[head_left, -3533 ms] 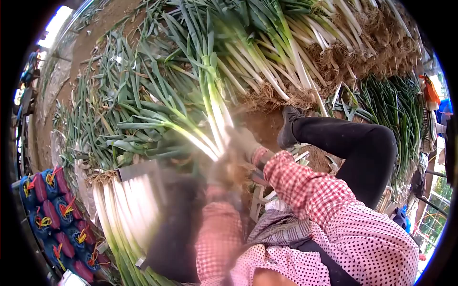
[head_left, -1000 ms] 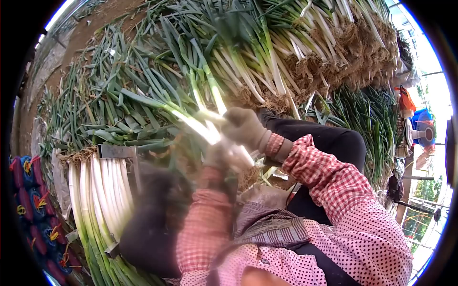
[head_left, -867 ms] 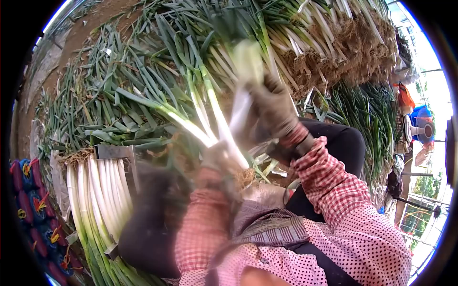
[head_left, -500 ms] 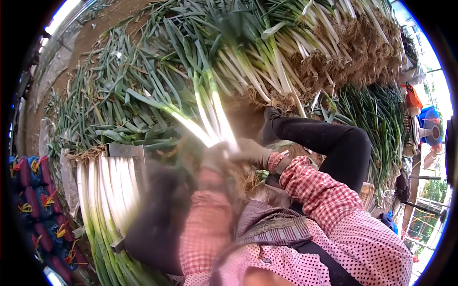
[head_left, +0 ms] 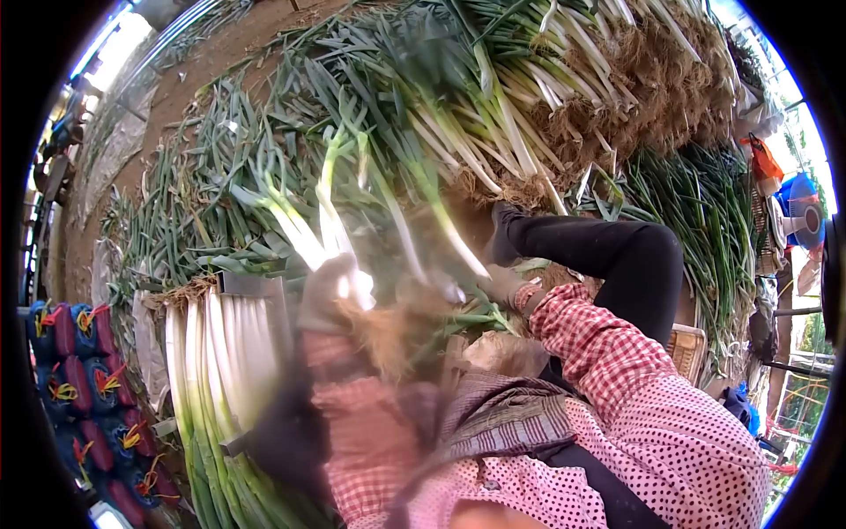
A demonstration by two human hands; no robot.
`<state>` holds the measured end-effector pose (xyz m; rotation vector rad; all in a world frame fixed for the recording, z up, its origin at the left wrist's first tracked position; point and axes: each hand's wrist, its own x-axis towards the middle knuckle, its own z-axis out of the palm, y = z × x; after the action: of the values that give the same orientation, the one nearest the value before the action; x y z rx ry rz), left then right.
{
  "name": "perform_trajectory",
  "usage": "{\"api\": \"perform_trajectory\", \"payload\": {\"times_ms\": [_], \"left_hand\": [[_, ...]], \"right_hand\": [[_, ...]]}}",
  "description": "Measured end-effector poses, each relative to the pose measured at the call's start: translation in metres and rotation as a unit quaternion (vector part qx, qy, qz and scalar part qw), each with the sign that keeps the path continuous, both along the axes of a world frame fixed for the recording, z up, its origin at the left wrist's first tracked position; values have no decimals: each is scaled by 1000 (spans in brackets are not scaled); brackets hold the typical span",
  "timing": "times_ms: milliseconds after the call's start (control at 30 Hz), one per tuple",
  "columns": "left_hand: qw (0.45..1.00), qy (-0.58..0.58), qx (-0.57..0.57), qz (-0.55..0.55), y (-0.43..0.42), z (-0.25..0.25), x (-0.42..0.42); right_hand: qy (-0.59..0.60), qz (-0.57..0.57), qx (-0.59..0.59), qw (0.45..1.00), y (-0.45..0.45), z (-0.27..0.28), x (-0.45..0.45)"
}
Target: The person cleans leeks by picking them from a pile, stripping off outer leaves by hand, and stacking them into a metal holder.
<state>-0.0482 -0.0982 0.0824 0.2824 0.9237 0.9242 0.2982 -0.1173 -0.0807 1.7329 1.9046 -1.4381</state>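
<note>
My left hand (head_left: 328, 286), gloved and smeared by motion, is closed around a few scallions (head_left: 330, 220). Their white stems and green tops point up and away, and tan roots (head_left: 383, 339) hang blurred beside the hand. To the right, my right hand (head_left: 507, 289) grips the lower end of another scallion (head_left: 454, 234), whose leaves reach toward the pile. Between the hands a blurred scallion stem (head_left: 401, 234) shows, and I cannot tell which hand has it. Left of my left arm, a bundle of white-stemmed scallions (head_left: 198, 361) lies in a metal holder (head_left: 251, 284), roots at the far end.
A large heap of rooted scallions (head_left: 529, 115) spreads ahead, with loose green leaves (head_left: 203, 185) at the left. My bent leg (head_left: 617, 256) is at the right, near more green scallions (head_left: 696, 220). Blue and maroon bundles with coloured ties (head_left: 84, 388) stand far left.
My hands were together on one group of scallions. They have moved apart, the left hand leftward with some stems and the right hand rightward with another.
</note>
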Motion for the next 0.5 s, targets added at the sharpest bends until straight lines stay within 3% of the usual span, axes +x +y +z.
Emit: {"api": "perform_trajectory", "payload": {"times_ms": [33, 67, 100, 133, 167, 200, 233, 267, 300, 333, 400, 433, 500], "left_hand": [[998, 24, 40, -40, -1, -27, -6], [971, 198, 119, -61, -9, -91, -11], [968, 228, 76, -67, -15, -102, -5], [964, 254, 31, -73, -20, -113, 1], [980, 132, -132, -63, -24, -90, 26], [938, 304, 94, -140, -39, -120, 32], [865, 403, 224, -200, -46, -141, 38], [802, 455, 301, -244, -46, -158, 47], [794, 454, 315, -255, -49, -173, 56], [799, 440, 314, -263, -51, -188, 62], [960, 189, 138, -155, -61, -233, 80], [993, 74, 43, -75, -66, -254, 89], [987, -70, -140, -46, -54, -168, 93]], "right_hand": [[17, -49, -39, 998, 6, 37, -19], [31, -100, -75, 992, 12, 76, -39], [151, -99, 63, 982, 1, 87, -51], [248, -130, 80, 957, -8, 94, -64], [341, -160, 95, 921, -14, 98, -74], [299, -155, 55, 940, -17, 100, -79], [256, -150, 16, 955, -18, 103, -84], [142, -122, -15, 982, -16, 150, -92], [118, -121, 30, 985, -20, 137, -94], [93, -120, 74, 986, -30, 109, -95], [59, -99, 150, 982, -41, 79, -91], [51, -80, 183, 978, -41, 78, -88], [83, -134, 53, 986, -16, 144, -83]]}}
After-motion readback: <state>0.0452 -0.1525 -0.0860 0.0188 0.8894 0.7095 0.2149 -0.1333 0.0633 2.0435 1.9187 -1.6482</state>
